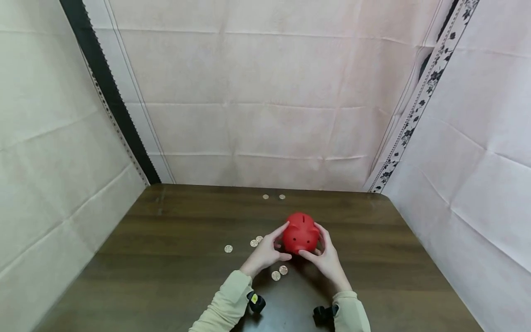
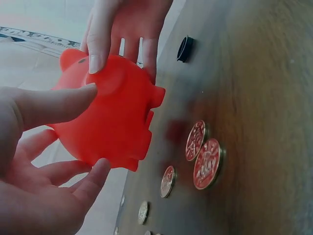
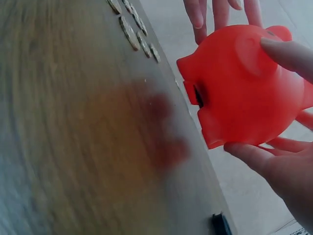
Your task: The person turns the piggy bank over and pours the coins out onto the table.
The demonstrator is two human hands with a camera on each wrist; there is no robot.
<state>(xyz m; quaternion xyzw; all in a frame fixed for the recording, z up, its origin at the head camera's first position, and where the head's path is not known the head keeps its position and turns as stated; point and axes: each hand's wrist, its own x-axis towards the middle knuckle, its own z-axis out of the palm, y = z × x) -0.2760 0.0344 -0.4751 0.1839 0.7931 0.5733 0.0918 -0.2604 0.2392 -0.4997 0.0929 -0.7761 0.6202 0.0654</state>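
A red piggy bank (image 1: 301,234) is held up between two hands, its snout toward the person and its coin slot on top. My left hand (image 1: 267,251) grips it on the left side, thumb near the front, fingers curved round the flank. On the right side my right hand (image 1: 326,260) holds it the same way, its thumb by the snout. Both wrist views show the stubby feet held above the tabletop. Below and left of the bank lie two coins (image 2: 207,164), close together. In the right wrist view, a dark opening (image 3: 199,96) shows on the underside.
The brown wooden table (image 1: 166,276) also bears a lone coin (image 1: 228,248) at left, a pair of coins (image 1: 254,243) by the left hand and two coins (image 1: 265,197) near the far edge. A small black round cap (image 2: 185,49) lies on the tabletop. White cloth walls (image 1: 269,115) surround it.
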